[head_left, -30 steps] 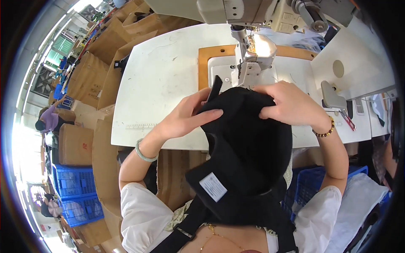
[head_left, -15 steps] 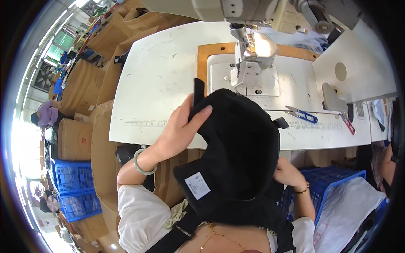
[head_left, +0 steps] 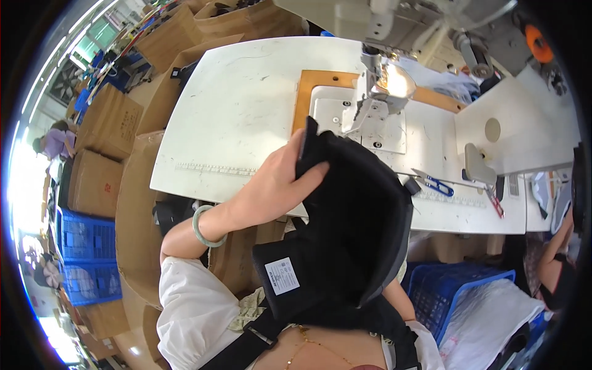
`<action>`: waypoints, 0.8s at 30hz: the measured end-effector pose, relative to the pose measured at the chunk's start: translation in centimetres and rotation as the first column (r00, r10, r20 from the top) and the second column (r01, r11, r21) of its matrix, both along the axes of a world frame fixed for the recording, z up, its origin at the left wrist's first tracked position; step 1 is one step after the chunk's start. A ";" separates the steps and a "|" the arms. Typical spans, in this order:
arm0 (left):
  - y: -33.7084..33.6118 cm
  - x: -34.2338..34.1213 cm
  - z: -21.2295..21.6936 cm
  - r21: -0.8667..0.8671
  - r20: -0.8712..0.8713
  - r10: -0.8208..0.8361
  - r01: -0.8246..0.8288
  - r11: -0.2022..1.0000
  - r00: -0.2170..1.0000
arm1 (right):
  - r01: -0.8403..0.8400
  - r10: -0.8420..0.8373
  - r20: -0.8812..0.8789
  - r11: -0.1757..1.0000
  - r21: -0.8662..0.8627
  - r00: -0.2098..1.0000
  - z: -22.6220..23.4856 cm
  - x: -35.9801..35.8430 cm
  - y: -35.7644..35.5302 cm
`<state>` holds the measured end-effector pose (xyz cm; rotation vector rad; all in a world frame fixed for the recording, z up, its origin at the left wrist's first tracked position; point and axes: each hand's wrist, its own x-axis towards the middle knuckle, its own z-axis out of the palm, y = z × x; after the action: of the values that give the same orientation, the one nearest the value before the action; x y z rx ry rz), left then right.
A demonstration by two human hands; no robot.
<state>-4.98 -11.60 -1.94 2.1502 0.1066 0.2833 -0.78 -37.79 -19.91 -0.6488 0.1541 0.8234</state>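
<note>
Left hand (head_left: 277,185) pinching the upper edge of the black fabric piece (head_left: 345,228), held above the lap before the sewing machine (head_left: 382,98); right hand hidden beneath, fingers indeterminable; this single-edge grip could let the fabric sag or slip.

Sewing machine (head_left: 385,92), blue snips (head_left: 439,184), cardboard boxes (head_left: 111,123).

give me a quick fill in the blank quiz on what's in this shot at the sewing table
1. The left hand grips a piece of ____ fabric.
2. The bracelet on the left wrist is pale ____.
3. The snips lying on the table have ____ handles.
4. The label sewn on the fabric is ____.

Missing words: black; green; blue; white
</note>
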 end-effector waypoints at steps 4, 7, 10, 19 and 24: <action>-0.7 0.7 0.0 0.001 -0.015 -0.057 0.057 0.998 0.998 | -0.002 0.006 0.075 0.999 -0.054 0.997 0.2 0.8 -0.2; -0.7 1.3 0.1 0.055 0.017 -0.071 0.070 0.996 0.997 | -0.001 0.010 0.113 0.996 -0.086 0.994 0.3 1.2 -0.4; 0.2 1.8 0.3 0.054 -0.065 -0.077 0.081 0.995 0.995 | -0.002 0.019 0.139 0.993 -0.118 0.990 0.4 1.6 -0.7; 0.7 3.0 2.0 0.314 0.243 -0.285 0.203 0.927 0.927 | -0.004 0.033 0.169 0.986 -0.169 0.985 0.4 2.3 -1.4; 0.8 3.6 3.3 0.667 0.048 -0.547 0.381 0.640 0.836 | -0.015 0.051 0.187 0.982 -0.187 0.981 0.6 2.6 -1.6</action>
<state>-1.39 -10.79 1.38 2.6860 -0.8118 0.3031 1.78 -39.35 -19.35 -0.9041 0.0453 0.7795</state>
